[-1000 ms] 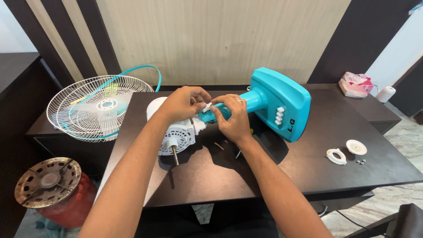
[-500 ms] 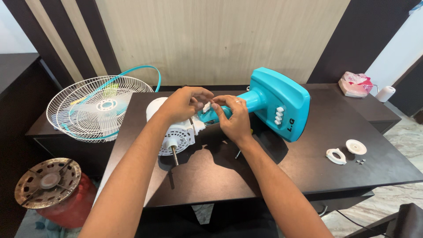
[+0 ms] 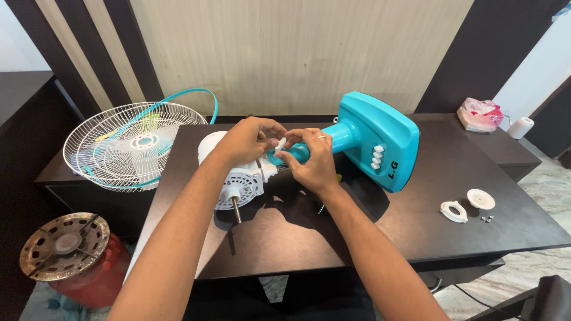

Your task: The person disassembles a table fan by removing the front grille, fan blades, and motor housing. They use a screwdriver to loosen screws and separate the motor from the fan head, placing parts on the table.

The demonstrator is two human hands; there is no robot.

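From the head camera, a table fan lies on its side across a dark brown table (image 3: 333, 238), its white motor housing (image 3: 238, 181) toward the left with a bare metal shaft (image 3: 236, 209) sticking out toward the viewer, and its turquoise base (image 3: 380, 139) tipped up on the right, a row of white buttons showing on its face. The turquoise neck (image 3: 333, 138) joins the two. Both hands meet at the joint between neck and motor. The left hand (image 3: 247, 141) rests over the top of the motor housing with its fingers curled narrow, thumb and forefinger pinched on a small white knob (image 3: 279, 144) — the right hand (image 3: 312, 160) wraps the neck just beside it, its fingertips touching the same small part; a ring shows on one finger. On the right of the table, well apart from the hands, lie a white oval ring piece (image 3: 454, 210), a white round cap (image 3: 480, 198) and a few tiny screws (image 3: 486, 219). Off the left end of the table a white wire fan guard (image 3: 128, 145) rests on a lower dark surface, a turquoise rim band rising behind it. On the floor below stands a red cylinder topped by a round metal plate (image 3: 64, 245). At the far right sit a pink-and-white pack (image 3: 479, 114) and a white paper roll (image 3: 522, 126).
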